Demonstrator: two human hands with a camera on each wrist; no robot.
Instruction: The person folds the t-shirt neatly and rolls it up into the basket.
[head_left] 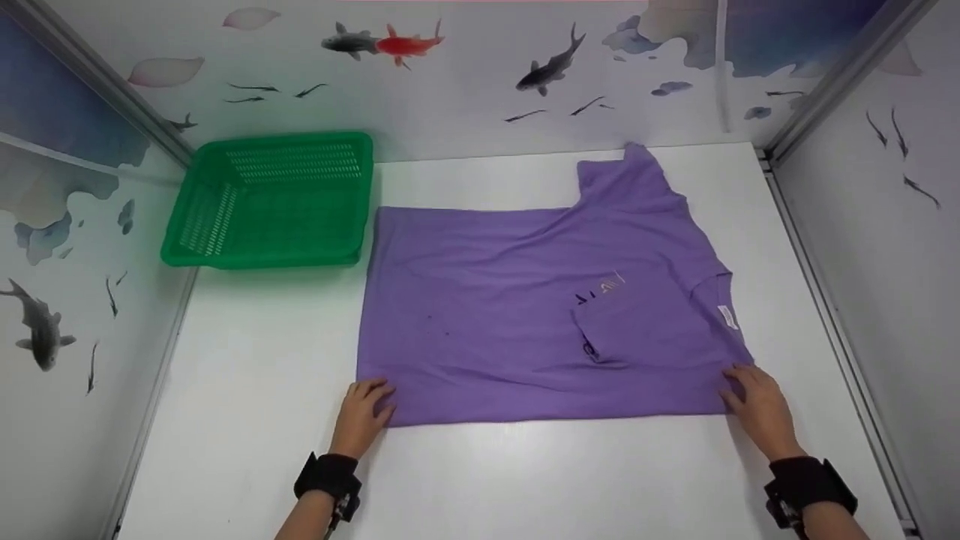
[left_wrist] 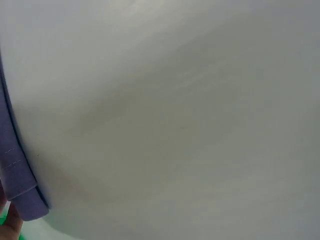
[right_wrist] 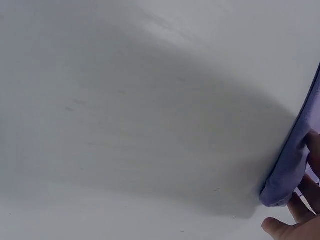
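Note:
A purple T-shirt (head_left: 487, 300) lies spread on the white table, its hem to the left and its neckline with a white label (head_left: 727, 316) to the right. One sleeve (head_left: 615, 176) points to the back; dark and pale print shows partly at a fold line near the chest. My left hand (head_left: 364, 412) rests its fingers on the near left corner of the shirt, thumb apart from the fingers. At the near right corner, my right hand (head_left: 761, 409) touches the cloth with spread fingertips. Both wrist views show the shirt's edge and only parts of each hand.
A green plastic basket (head_left: 270, 259) stands at the back left, close beside the shirt's hem. Printed panels with fish (head_left: 551, 71) wall in the back and both sides. White tabletop (head_left: 510, 480) shows in front of the shirt.

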